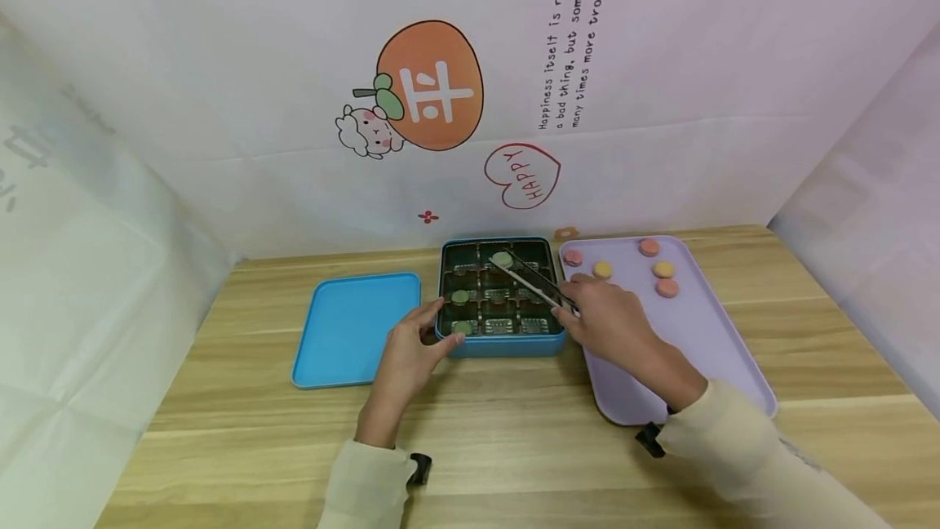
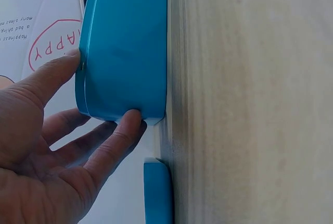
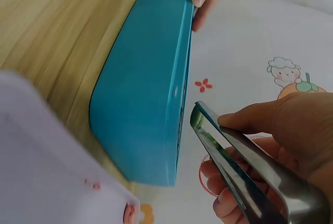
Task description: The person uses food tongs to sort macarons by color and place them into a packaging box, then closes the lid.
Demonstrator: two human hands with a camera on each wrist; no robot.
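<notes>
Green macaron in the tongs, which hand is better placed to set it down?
Likely the right hand: it grips the tongs, whose tips hold the green macaron over the blue box. The left hand holds the box's front left corner.

Soft, even light fills the head view, with a faint shadow before the glossy blue rectangular box [image 1: 507,346]. In the right wrist view, polished metal tongs [image 3: 304,203] catch highlights; the lilac plastic tray [image 3: 36,161] (lower left) blurs.

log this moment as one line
left hand: holds blue box; right hand: grips tongs; green macaron: between tongs tips, over box; blue lid: off, left of box
</notes>
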